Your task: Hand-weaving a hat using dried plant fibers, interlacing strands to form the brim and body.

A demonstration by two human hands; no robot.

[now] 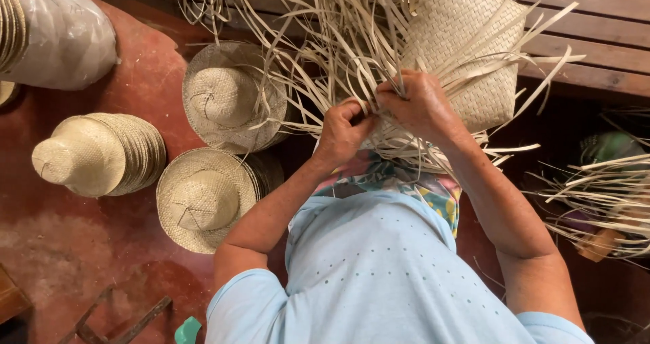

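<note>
Both hands are up in the loose straw strips, right at the lap. Left hand [342, 133] pinches a few strips [318, 66], right hand [420, 103] is closed around a bunch beside it, against the woven mat [467, 39]. Further out on the red floor [81, 249]: stacked straw hats [203, 198], and a plastic bag [64, 36] in the far corner.

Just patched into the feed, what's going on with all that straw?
A person in a light blue shirt is working pale straw strips by hand. The left hand and right hand meet at the edge of a partly woven mat, each pinching strips; loose strips fan out around them. The mat rests against a wooden bench. On the red floor to the left sit stacks of finished straw hats, and a plastic-wrapped bundle lies in the corner.
</note>
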